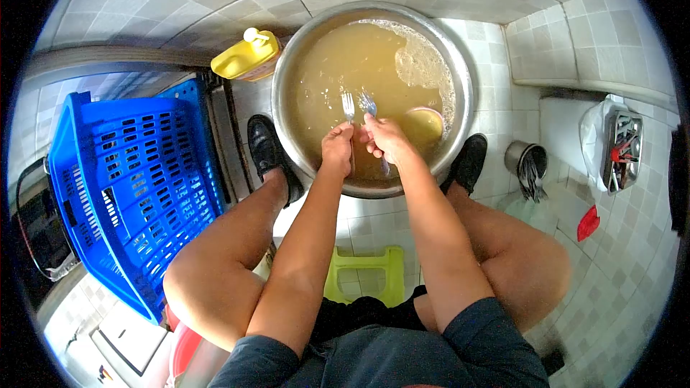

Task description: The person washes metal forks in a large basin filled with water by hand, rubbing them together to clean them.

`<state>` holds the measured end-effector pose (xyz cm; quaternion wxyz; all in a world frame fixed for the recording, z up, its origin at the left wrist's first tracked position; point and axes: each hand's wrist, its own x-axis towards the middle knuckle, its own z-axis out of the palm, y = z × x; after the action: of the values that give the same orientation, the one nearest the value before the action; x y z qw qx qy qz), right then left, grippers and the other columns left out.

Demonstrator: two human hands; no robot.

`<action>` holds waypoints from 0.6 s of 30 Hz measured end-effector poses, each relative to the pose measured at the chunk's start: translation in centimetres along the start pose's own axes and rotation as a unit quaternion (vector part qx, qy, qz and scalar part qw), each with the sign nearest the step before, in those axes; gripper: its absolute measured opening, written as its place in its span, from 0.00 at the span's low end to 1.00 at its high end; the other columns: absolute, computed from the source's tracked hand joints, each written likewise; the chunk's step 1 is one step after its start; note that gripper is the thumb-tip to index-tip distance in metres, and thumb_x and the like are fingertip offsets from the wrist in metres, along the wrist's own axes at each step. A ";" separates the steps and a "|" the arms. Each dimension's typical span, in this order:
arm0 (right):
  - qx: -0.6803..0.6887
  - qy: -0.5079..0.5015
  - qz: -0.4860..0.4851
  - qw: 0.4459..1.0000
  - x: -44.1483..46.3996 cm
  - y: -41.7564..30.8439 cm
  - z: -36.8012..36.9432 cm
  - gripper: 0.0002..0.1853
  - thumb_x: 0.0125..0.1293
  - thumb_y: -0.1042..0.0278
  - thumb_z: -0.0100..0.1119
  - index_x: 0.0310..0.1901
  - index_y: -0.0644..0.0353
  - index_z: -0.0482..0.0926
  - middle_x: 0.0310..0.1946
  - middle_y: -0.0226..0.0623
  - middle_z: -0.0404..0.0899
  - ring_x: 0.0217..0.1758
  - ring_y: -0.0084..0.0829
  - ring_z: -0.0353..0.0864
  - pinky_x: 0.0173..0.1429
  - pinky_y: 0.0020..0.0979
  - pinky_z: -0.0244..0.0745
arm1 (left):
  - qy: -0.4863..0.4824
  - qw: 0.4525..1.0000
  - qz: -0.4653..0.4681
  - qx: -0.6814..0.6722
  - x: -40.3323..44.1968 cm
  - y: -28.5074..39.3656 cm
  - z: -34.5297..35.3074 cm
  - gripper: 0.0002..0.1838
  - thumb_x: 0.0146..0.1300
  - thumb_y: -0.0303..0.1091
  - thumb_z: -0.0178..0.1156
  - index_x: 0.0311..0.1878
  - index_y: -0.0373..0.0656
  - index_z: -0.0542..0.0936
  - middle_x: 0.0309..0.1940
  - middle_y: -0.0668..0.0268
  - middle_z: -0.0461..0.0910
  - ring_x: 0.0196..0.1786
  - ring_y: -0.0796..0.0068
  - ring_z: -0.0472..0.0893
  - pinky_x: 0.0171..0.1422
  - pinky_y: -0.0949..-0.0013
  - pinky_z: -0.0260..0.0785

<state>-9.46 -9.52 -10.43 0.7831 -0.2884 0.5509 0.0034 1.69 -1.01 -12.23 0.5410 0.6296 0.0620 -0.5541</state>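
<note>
Over the near part of a large metal basin [282, 93] of cloudy brown water, both my hands are closed on cutlery. My left hand [338, 145] grips a fork [348, 106], its tines pointing away from me. In my right hand [387, 138] is a second fork [368, 105], with its tines beside the first and its handle slanting down below the fingers. Whether the two forks touch, I cannot tell. A round, yellowish, bowl-like thing [425, 123] lies partly in the water, right of my right hand. Foam [420, 64] floats along the upper right side.
A yellow pump bottle [248, 58] stands left of the basin. A blue plastic crate [144, 186] is at my left. On the right are a metal cup [516, 154] of cutlery, a utensil tray [624, 154] and a red object [588, 224]. A green stool [392, 273] is below me.
</note>
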 end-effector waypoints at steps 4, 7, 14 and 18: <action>-0.055 0.016 -0.007 0.998 0.9 0.9 0.0 0.24 0.76 0.46 0.46 0.42 0.62 0.79 0.32 0.35 0.80 0.29 0.25 0.75 0.27 0.30 0.67 | -0.004 0.989 -0.092 -0.114 0.1 0.2 0.1 0.07 0.70 0.31 0.55 0.45 0.41 0.80 0.38 0.61 0.82 0.40 0.65 0.82 0.46 0.58 0.76; -0.053 0.013 -0.035 0.998 1.9 2.1 -0.2 0.22 0.76 0.48 0.47 0.42 0.61 0.80 0.36 0.34 0.81 0.36 0.27 0.77 0.36 0.34 0.72 | 0.009 0.987 -0.106 -0.119 0.2 0.1 0.3 0.07 0.70 0.33 0.55 0.46 0.43 0.80 0.39 0.61 0.82 0.41 0.64 0.82 0.47 0.57 0.77; 0.035 -0.048 -0.035 0.998 2.0 3.0 0.2 0.13 0.76 0.59 0.50 0.47 0.58 0.79 0.36 0.31 0.80 0.35 0.26 0.76 0.35 0.31 0.72 | -0.055 0.981 -0.154 -0.105 0.8 -0.7 -0.1 0.09 0.70 0.36 0.55 0.48 0.47 0.80 0.35 0.62 0.82 0.36 0.64 0.81 0.39 0.53 0.76; 0.010 -0.016 -0.041 0.999 2.5 3.4 0.0 0.16 0.76 0.57 0.49 0.47 0.61 0.80 0.38 0.35 0.82 0.36 0.28 0.77 0.43 0.34 0.73 | -0.068 0.986 -0.144 -0.052 2.2 -1.5 -1.0 0.07 0.69 0.35 0.57 0.44 0.44 0.80 0.30 0.61 0.80 0.30 0.65 0.79 0.29 0.55 0.72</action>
<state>-9.60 -7.42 -14.14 0.7941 -0.3026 0.5263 -0.0300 2.13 -0.79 -14.99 0.4909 0.5460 0.1441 -0.6635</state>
